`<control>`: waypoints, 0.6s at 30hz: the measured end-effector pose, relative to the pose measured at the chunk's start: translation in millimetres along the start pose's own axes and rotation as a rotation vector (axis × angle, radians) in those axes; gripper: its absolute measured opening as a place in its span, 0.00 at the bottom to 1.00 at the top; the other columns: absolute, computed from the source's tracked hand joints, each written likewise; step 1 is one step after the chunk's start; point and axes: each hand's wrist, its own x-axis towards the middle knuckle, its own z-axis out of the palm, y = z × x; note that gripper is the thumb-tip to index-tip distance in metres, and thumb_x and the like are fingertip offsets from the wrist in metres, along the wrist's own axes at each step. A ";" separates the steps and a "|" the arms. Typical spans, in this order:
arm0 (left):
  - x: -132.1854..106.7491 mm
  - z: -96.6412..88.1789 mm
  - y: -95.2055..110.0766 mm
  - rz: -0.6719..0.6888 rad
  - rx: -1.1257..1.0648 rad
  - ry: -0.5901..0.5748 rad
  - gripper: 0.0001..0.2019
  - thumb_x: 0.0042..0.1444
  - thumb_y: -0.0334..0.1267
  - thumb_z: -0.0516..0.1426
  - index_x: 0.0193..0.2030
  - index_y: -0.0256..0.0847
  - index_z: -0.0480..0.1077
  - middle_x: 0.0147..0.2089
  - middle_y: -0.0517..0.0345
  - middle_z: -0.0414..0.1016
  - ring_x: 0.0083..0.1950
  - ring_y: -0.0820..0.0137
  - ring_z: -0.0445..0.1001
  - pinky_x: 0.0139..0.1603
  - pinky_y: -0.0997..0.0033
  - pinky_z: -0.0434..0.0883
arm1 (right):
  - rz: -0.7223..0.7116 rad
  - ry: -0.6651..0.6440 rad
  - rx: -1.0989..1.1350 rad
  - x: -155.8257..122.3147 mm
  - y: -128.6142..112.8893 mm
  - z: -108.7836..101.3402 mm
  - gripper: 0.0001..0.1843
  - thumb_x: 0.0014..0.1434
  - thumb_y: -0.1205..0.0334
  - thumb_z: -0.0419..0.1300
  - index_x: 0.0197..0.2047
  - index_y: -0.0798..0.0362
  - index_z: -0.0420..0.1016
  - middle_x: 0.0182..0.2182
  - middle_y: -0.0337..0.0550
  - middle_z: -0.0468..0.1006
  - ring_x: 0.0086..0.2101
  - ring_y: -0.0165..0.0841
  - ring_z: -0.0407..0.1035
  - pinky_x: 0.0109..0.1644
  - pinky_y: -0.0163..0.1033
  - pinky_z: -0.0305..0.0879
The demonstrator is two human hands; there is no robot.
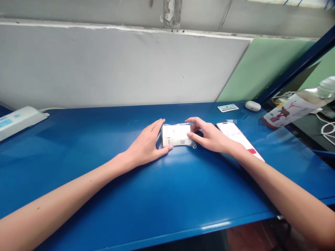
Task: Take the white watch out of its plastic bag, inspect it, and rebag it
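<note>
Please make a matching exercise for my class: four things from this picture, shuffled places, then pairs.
1 labelled packet
2 phone
3 rounded white case
4 white device

A just right of the white card
B between left hand and right hand
C left edge of picture
D partly hidden by right forearm

Pairs: 1-B, 2-D, 3-A, 4-C
</note>
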 end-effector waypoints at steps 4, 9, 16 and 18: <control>1.0 -0.9 0.1 -0.036 0.035 -0.050 0.38 0.57 0.59 0.58 0.65 0.32 0.60 0.71 0.31 0.57 0.73 0.47 0.55 0.70 0.46 0.60 | -0.069 0.041 -0.208 -1.0 3.9 1.6 0.23 0.68 0.51 0.53 0.60 0.56 0.66 0.57 0.59 0.71 0.56 0.47 0.68 0.60 0.54 0.66; 1.9 -0.5 1.4 -0.037 0.072 -0.058 0.39 0.58 0.59 0.57 0.65 0.30 0.59 0.72 0.29 0.56 0.75 0.47 0.51 0.71 0.45 0.56 | -0.123 -0.066 -0.379 -1.3 5.9 -3.1 0.38 0.67 0.43 0.51 0.69 0.64 0.59 0.69 0.65 0.57 0.68 0.51 0.53 0.70 0.56 0.55; 0.2 0.5 0.6 -0.007 0.097 -0.044 0.42 0.59 0.57 0.57 0.71 0.30 0.52 0.73 0.33 0.55 0.76 0.46 0.45 0.72 0.43 0.54 | -0.115 -0.154 -0.405 -0.9 5.6 5.0 0.42 0.67 0.39 0.48 0.70 0.66 0.59 0.72 0.62 0.50 0.72 0.53 0.36 0.72 0.60 0.47; -0.4 0.4 -0.3 0.016 0.106 -0.053 0.39 0.61 0.58 0.54 0.70 0.31 0.54 0.73 0.33 0.54 0.76 0.46 0.44 0.72 0.43 0.53 | -0.098 -0.164 -0.381 -1.0 6.0 7.4 0.42 0.68 0.39 0.47 0.71 0.64 0.56 0.72 0.62 0.51 0.72 0.52 0.38 0.72 0.60 0.47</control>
